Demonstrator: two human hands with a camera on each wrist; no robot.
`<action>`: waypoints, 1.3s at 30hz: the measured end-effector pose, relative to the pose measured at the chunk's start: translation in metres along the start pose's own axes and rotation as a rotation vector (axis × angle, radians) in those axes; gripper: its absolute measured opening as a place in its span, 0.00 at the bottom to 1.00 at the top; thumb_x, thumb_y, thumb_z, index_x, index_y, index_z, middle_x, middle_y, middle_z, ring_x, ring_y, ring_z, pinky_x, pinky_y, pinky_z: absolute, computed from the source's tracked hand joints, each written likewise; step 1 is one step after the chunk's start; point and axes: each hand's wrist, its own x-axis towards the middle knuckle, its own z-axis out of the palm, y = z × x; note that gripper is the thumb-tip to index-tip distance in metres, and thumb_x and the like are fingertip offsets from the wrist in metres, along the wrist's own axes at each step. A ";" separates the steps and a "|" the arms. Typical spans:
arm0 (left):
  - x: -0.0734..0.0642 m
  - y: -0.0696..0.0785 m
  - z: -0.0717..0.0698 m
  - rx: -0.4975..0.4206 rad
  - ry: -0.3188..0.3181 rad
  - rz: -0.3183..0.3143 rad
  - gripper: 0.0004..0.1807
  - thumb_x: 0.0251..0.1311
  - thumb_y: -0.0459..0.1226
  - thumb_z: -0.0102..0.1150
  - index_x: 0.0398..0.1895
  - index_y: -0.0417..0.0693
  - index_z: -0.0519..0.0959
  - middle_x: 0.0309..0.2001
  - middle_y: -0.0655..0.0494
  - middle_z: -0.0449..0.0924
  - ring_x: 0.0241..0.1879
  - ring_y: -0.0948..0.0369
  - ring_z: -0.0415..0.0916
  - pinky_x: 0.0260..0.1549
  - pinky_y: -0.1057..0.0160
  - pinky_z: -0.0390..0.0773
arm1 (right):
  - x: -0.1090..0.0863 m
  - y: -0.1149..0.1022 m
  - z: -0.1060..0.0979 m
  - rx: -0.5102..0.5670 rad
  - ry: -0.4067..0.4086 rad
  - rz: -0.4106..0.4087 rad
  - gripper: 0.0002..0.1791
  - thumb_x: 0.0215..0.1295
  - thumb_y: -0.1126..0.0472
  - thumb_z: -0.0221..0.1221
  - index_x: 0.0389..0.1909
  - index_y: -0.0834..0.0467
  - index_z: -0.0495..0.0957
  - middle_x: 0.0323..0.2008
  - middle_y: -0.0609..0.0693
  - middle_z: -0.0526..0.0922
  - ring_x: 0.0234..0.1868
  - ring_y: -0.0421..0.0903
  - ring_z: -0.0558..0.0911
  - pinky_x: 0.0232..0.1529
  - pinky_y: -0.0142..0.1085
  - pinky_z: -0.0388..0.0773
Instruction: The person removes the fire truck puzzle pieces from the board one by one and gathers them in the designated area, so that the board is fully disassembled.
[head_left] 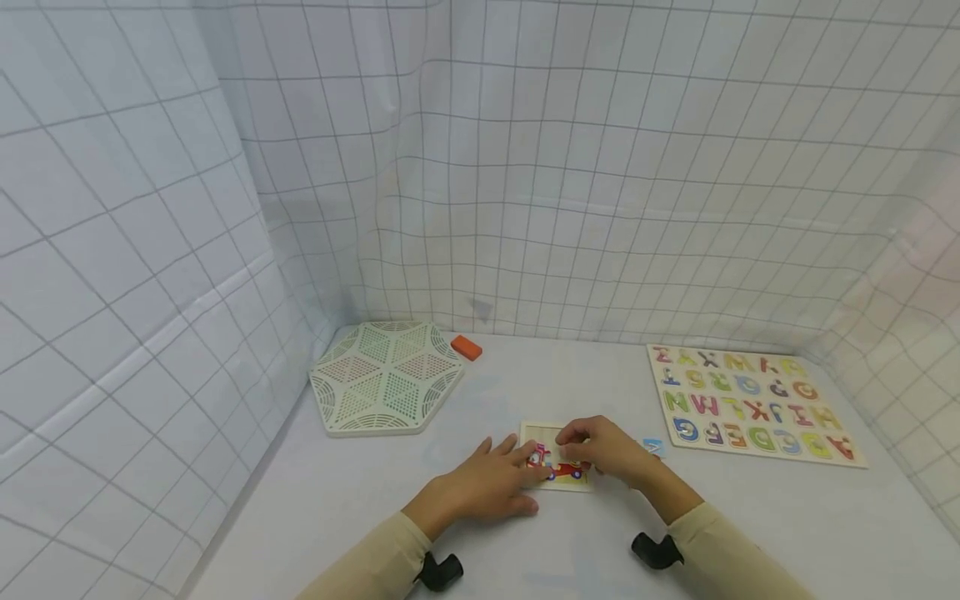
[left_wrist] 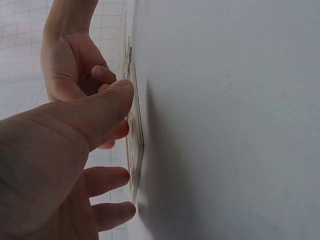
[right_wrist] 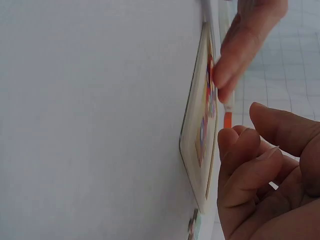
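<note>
A small wooden picture puzzle (head_left: 531, 430) lies flat on the white table, with bare wood along its top. Its picture shows a red vehicle with round wheels, partly covered by the hands. My left hand (head_left: 491, 483) spreads over the puzzle's left side, fingers mostly straight and fingertips touching it. My right hand (head_left: 600, 450) is bent over the right side, its fingers loosely curled close to the surface. In the right wrist view no piece shows between the right fingers (right_wrist: 240, 175). Beside the right wrist lies a small blue piece (head_left: 654, 447), partly hidden.
An alphabet board (head_left: 757, 405) with colourful letters lies at the right. At the back left is a pale hexagonal board (head_left: 386, 379) with patterned panels, and next to it an orange block (head_left: 467, 347). White gridded sheeting (head_left: 540, 183) hangs around the table.
</note>
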 end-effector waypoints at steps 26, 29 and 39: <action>-0.008 0.000 -0.003 0.085 0.028 -0.017 0.30 0.69 0.62 0.53 0.72 0.71 0.73 0.77 0.52 0.63 0.77 0.43 0.56 0.68 0.30 0.58 | 0.017 -0.011 0.028 -0.093 0.036 -0.026 0.10 0.58 0.71 0.63 0.39 0.56 0.80 0.28 0.48 0.77 0.26 0.43 0.74 0.26 0.33 0.72; -0.008 0.000 -0.004 0.082 0.021 -0.018 0.29 0.69 0.62 0.53 0.72 0.70 0.73 0.77 0.51 0.62 0.77 0.43 0.56 0.68 0.30 0.58 | 0.017 -0.012 0.028 -0.093 0.037 -0.031 0.11 0.56 0.72 0.63 0.39 0.56 0.80 0.27 0.48 0.77 0.26 0.42 0.74 0.25 0.33 0.71; -0.008 0.000 -0.003 0.068 0.007 -0.025 0.30 0.69 0.62 0.53 0.72 0.72 0.72 0.78 0.53 0.61 0.77 0.44 0.55 0.68 0.30 0.57 | 0.016 -0.011 0.027 -0.143 0.070 -0.032 0.08 0.57 0.69 0.65 0.37 0.57 0.80 0.28 0.48 0.78 0.28 0.43 0.75 0.27 0.34 0.73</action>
